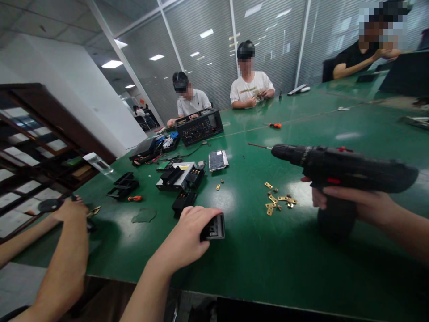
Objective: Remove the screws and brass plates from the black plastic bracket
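Note:
My right hand (355, 201) is wrapped round the grip of a black cordless drill (355, 167), whose long thin bit points left across the table. In my left hand (189, 237) is a small black plastic box (216, 227), pinched between thumb and fingers low over the table; part of it is hidden by the hand. Several brass plates and screws (282, 198) lie loose between the two hands. Just beyond my left hand is another black plastic part (184, 200). Farther back sits a silver and black drive-like unit (181, 175).
The green table (254, 268) carries a black computer case (200, 127), a flat silver-grey packet (217, 160), orange screwdrivers (135, 198) and black brackets (123, 185). At left a co-worker's hands (72, 210) hold a dark tool. More people sit along the far side.

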### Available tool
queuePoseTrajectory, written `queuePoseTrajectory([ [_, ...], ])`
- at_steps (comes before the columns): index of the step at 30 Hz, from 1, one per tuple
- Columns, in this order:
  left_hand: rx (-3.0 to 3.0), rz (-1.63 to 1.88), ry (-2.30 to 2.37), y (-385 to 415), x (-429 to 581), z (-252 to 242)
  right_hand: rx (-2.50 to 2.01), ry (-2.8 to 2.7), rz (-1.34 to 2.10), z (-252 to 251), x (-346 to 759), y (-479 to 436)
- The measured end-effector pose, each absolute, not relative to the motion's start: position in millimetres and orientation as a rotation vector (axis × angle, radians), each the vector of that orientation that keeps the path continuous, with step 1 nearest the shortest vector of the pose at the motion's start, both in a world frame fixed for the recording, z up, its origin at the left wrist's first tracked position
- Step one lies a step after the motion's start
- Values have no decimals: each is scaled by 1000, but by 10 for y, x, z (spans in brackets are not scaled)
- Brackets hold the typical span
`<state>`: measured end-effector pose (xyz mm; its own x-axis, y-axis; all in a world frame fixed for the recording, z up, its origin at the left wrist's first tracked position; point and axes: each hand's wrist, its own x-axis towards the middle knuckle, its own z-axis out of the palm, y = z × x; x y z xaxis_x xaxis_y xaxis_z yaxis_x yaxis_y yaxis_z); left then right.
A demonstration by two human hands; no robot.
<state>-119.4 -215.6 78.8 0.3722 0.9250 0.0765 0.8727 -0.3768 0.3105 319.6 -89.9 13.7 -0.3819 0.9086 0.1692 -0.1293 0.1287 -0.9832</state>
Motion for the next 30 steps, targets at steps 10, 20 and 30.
queuePoseTrajectory([
  [10, 2428, 275, 1504, -1941, -1091, 645, -861, -1405, 1454, 201, 3181, -897],
  [20, 2303, 371, 1716, -1987, -1257, 435, -806, -1420, 1450, 171, 3167, -873],
  [30, 2454, 578, 1931, -1938, -1123, 251, -790, -1447, 1446, 71, 3197, -849],
])
